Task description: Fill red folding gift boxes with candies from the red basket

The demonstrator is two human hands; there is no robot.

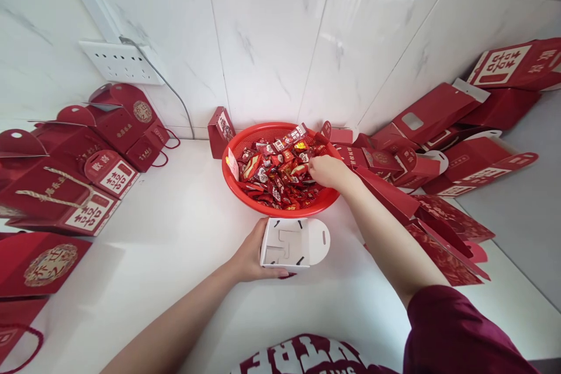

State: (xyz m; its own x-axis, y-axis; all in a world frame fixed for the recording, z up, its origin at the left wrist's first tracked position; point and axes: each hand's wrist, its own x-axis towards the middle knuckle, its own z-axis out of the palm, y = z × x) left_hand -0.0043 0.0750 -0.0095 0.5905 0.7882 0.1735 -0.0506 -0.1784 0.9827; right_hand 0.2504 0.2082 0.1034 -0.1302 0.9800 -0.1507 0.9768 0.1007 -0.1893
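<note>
My left hand (254, 254) grips the left side of an open box (287, 245) with a white inside; its rounded flap sticks out to the right. No candy shows inside the box. Just behind it stands a red plastic basket (280, 210) heaped with small wrapped candies (283, 172), mostly red. My right hand (326, 171) reaches over the basket's right side, its fingers bent down onto the candies. The fingertips are partly hidden, and whether they hold a candy cannot be made out.
Red gift boxes (107, 128) crowd the left side of the white table (175, 216). More red boxes (438, 111) and flattened ones pile up at the right. A small red box (221, 132) stands by the tiled wall. A cable hangs from the wall socket (120, 62).
</note>
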